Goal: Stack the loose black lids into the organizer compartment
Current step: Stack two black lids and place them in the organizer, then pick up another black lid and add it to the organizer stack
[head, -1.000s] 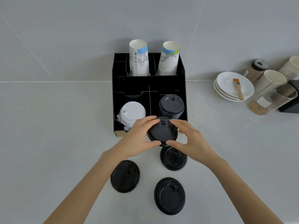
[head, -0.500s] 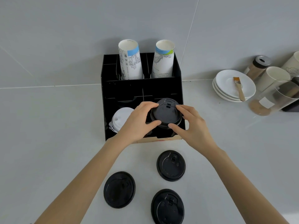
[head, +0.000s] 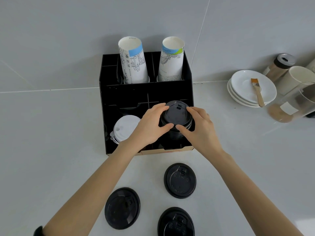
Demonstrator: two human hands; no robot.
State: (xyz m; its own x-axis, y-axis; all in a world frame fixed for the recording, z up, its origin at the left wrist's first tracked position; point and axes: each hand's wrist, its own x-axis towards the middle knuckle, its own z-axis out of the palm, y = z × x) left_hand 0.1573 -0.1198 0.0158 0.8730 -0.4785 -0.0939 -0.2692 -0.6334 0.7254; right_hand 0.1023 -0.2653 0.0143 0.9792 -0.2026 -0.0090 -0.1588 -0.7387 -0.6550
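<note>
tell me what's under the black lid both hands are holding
Under the held black lid is a stack of black lids in the organizer's front right compartment. The left hand and right hand cover its sides; the stack's bottom is hidden.

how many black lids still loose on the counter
3: one nearest the organizer, one to the left, one at the bottom edge, partly cut off. More may lie out of frame.
</note>
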